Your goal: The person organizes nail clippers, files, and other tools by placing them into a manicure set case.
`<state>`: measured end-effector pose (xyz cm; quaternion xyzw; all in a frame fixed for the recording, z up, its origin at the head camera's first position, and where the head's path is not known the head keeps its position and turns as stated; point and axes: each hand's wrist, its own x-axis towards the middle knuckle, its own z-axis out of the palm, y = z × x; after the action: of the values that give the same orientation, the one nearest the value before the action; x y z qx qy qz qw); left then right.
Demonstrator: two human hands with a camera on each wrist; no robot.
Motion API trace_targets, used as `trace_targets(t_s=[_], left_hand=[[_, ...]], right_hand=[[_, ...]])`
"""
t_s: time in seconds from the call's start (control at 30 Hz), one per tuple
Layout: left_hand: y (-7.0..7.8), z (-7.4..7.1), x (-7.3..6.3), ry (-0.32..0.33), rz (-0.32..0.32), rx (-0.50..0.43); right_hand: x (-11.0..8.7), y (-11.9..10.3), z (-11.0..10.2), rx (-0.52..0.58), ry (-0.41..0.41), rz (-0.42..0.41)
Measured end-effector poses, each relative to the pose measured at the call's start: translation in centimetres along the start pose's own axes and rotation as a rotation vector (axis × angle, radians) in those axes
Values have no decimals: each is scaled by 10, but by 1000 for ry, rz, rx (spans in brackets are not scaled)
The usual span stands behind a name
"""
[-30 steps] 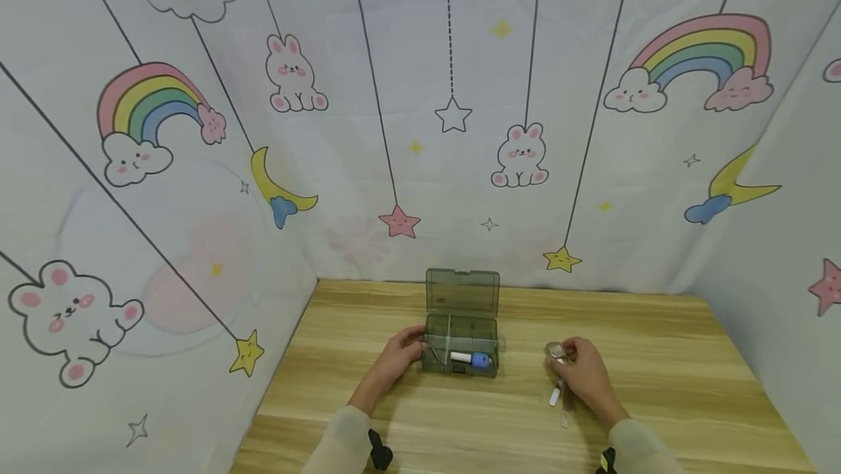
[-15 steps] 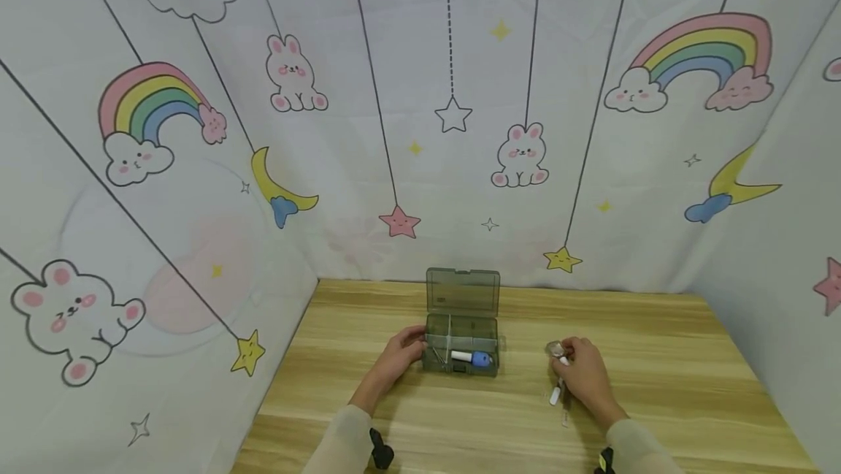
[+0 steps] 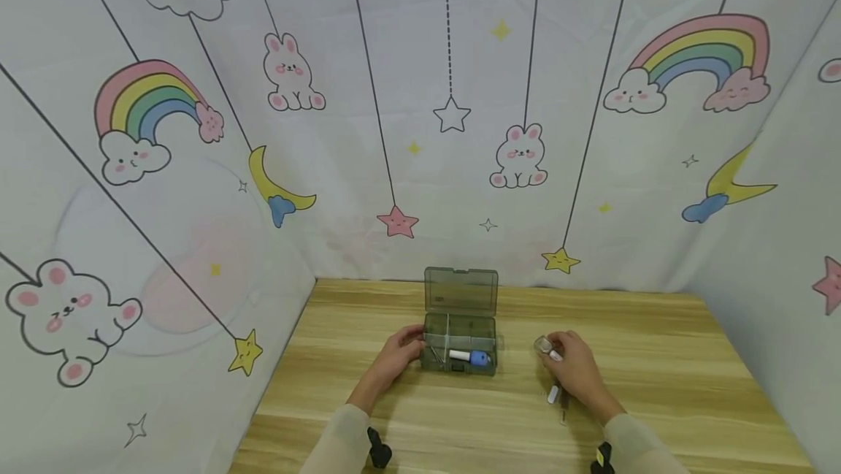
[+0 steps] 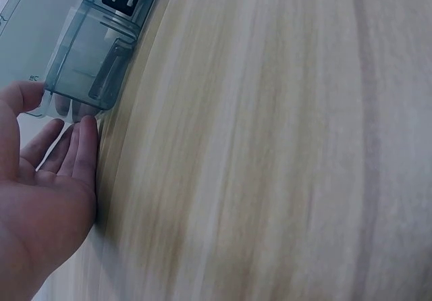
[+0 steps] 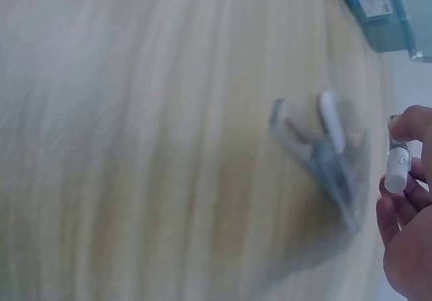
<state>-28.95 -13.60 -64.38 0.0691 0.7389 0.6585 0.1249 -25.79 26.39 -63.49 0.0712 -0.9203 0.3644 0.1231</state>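
Note:
Clear of the table, my right hand [image 3: 578, 368] holds a small clear bottle with a white cap [image 5: 397, 169] between thumb and fingers. Below that hand lie a white stick-shaped piece [image 5: 331, 122] and a long grey, see-through piece [image 5: 331, 173], both blurred in the right wrist view. My left hand [image 3: 397, 358] grips the left side of a grey see-through compartment box [image 3: 460, 343], thumb at the rim and fingers along the outside wall. Its lid [image 3: 461, 291] stands raised at the back. In a front compartment lies a blue bottle with a white cap [image 3: 478, 358], beside thin metal pieces [image 3: 436, 354].
The wood-grain table [image 3: 368, 299] meets cloth walls [image 3: 420, 182] printed with rabbits, stars and rainbows at the back and both sides. Black wrist mounts [image 3: 378, 448] sit on both sleeves.
My right hand has moved slightly left and away from me with the clear bottle, apart from the pieces on the table. The left hand and the box have stayed put.

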Motion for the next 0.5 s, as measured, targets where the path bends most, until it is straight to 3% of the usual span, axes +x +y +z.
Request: trace_targets(t_s=[0.5], left_hand=[[1, 0, -1, -38, 12, -35]], right_hand=[[17, -58, -1, 93, -186, -27]])
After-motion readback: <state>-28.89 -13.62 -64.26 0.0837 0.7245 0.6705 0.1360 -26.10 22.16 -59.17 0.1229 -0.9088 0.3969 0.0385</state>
